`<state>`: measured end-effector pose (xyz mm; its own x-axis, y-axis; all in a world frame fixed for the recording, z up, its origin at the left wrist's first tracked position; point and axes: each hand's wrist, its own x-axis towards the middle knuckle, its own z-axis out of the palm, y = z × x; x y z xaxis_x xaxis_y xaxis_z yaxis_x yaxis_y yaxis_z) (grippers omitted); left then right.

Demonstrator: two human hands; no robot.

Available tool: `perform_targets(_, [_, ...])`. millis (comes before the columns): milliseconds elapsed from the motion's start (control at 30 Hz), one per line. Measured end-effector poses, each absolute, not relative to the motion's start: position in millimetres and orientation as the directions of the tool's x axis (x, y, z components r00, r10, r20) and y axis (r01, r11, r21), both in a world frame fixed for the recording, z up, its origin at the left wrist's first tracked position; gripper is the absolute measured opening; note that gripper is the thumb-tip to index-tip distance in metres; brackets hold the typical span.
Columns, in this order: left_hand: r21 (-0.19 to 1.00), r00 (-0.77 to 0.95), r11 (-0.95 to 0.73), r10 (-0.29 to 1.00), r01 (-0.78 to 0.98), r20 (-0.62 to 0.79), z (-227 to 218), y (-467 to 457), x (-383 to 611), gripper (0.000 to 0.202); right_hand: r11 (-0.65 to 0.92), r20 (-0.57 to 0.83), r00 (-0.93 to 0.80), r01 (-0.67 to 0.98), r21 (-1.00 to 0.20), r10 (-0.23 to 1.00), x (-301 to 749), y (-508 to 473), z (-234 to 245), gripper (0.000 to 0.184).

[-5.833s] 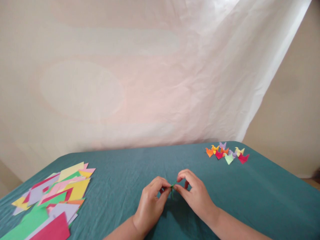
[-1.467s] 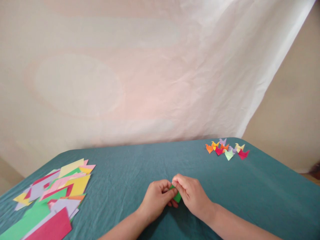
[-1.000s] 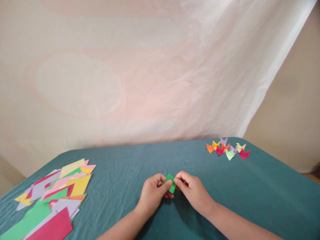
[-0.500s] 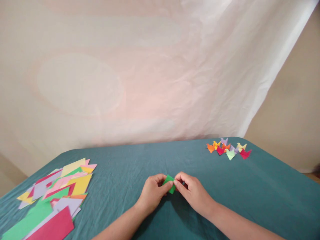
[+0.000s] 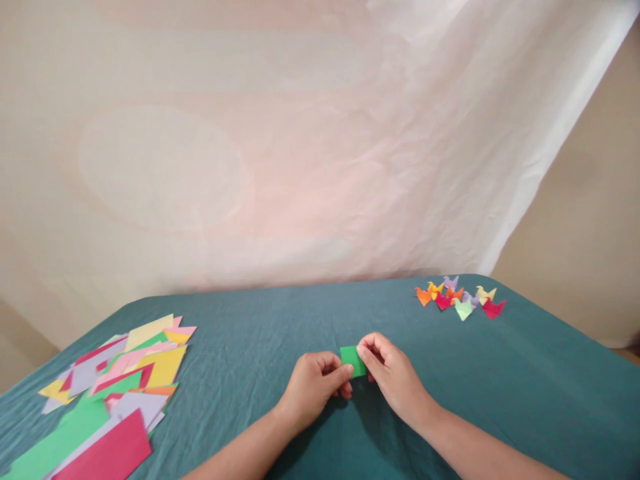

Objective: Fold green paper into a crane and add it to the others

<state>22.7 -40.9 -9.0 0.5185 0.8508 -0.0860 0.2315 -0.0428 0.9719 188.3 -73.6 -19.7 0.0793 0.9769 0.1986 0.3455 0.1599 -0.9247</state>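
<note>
A small green folded paper square is held just above the cloth, near the middle front of the table. My left hand pinches its lower left corner between thumb and fingers. At the upper right corner, my right hand grips the same paper between thumb and forefinger. The fingertips behind the paper are partly hidden.
Loose coloured paper sheets lie in an overlapping pile at the left. Several small folded paper birds stand together at the far right. A dark green cloth covers the table, and a pale sheet hangs behind it.
The green paper has turned from a diamond angle to a nearly level square and shifted slightly right. My right hand has moved up and right, the fingers now at its upper corner.
</note>
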Motion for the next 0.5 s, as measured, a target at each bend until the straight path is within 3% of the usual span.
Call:
perform_targets(167, [0.985,0.559,0.006,0.823,0.17,-0.101,-12.2,-43.4,22.6,0.021,0.247,0.282,0.025,0.408,-0.879,0.959,191.1,-74.6,-17.3,0.022])
perform_targets(267, [0.994,0.533,0.004,0.843,0.113,-0.064,-12.9,-40.8,21.5,0.026,0.3,0.306,-0.059,0.438,-0.847,0.95,191.1,-76.9,-15.4,0.02])
perform_targets(500, [0.978,0.401,-0.045,0.915,0.204,-0.042,-6.5,-41.0,21.1,0.018,0.277,0.262,-0.095,0.432,-0.858,0.96,188.0,-78.5,-16.0,0.016])
